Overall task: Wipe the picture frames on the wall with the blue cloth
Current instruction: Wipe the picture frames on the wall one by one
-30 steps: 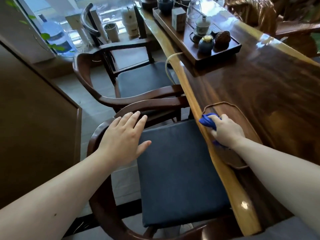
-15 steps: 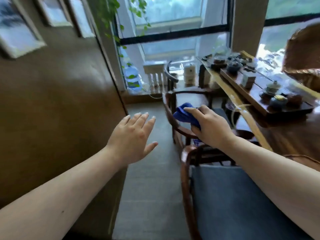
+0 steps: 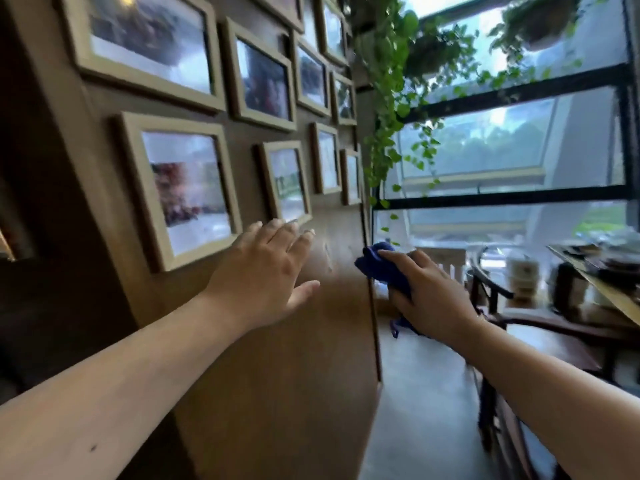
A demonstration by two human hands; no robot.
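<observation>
Several light wooden picture frames hang on a brown wall (image 3: 277, 341) at the left; the nearest lower ones are a large frame (image 3: 180, 188) and a smaller frame (image 3: 285, 183). My left hand (image 3: 263, 278) is open, fingers spread, just below the smaller frame and close to the wall. My right hand (image 3: 429, 299) is shut on a crumpled blue cloth (image 3: 379, 266), held in the air to the right of the wall's edge, apart from the frames.
Trailing green plants (image 3: 391, 109) hang beside the wall's far edge in front of a large window (image 3: 502, 147). A dark wooden chair (image 3: 519, 323) and a table edge (image 3: 620, 296) with tea things stand at the right. Grey floor (image 3: 415, 410) runs between wall and chair.
The view has swung up from the chair and table to the wall of frames. Both hands rose; my right hand lifted the blue cloth off the table and carried it toward the wall.
</observation>
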